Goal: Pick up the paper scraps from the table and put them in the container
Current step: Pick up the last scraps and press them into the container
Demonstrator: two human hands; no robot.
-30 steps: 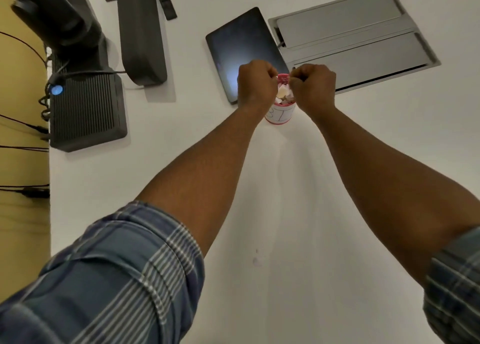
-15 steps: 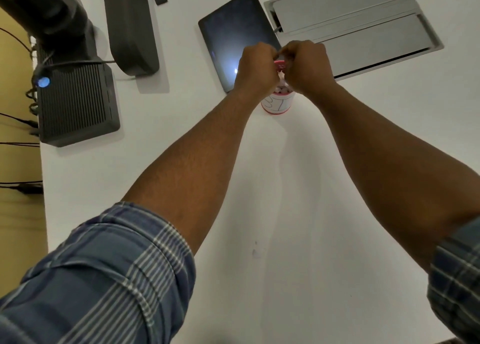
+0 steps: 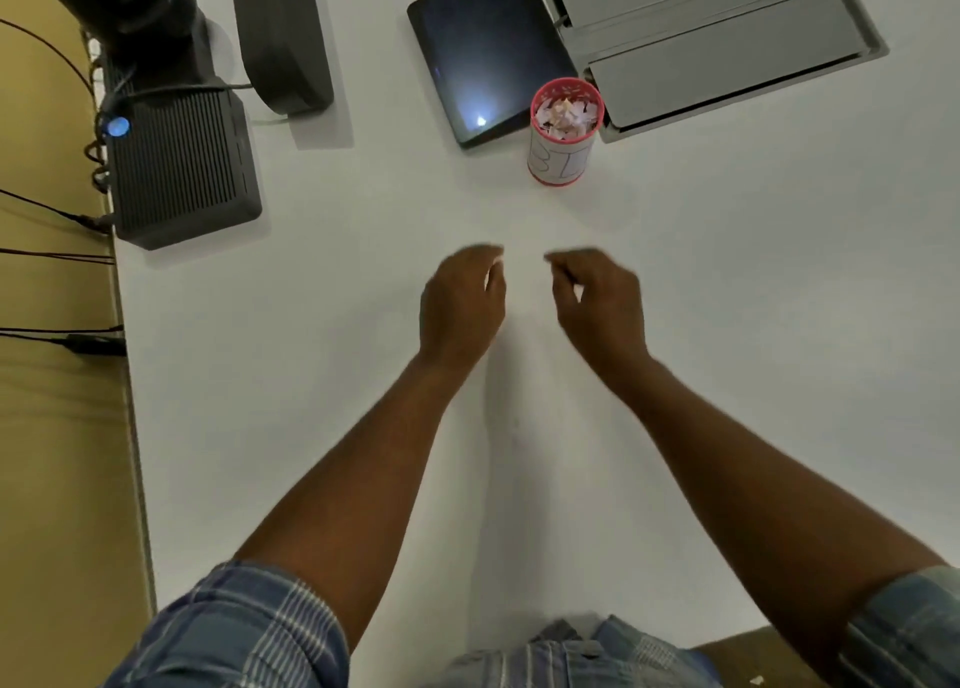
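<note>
- The left hand [image 3: 460, 305] and right hand [image 3: 597, 302] hover side by side over the table [image 3: 753, 323], well short of the cup [image 3: 565, 133]; both are blurred.
- Each hand is loosely curled with thumb and fingers apart, and neither grips anything I can see.
- The cup stands upright near the far side, just beside the tablet [image 3: 483, 48] and the grey floor-box lid [image 3: 717, 37]. Its spot between the 2 arms suits drops from either hand.
- Scraps [image 3: 566, 113] fill the cup up to its pink rim, pale pink and white bits heaped loosely.
- No scraps show on the white table, so the pickup looks about done; 1 pale fleck lies low at the right edge, off the table, too small to tell.
- The table is plain matte white and smooth, so thin paper would need a fingertip pinch.
- At the left edge sit a dark ribbed box [image 3: 182, 167] with a blue light, a dark stand [image 3: 283, 32] and cables over a tan floor.
</note>
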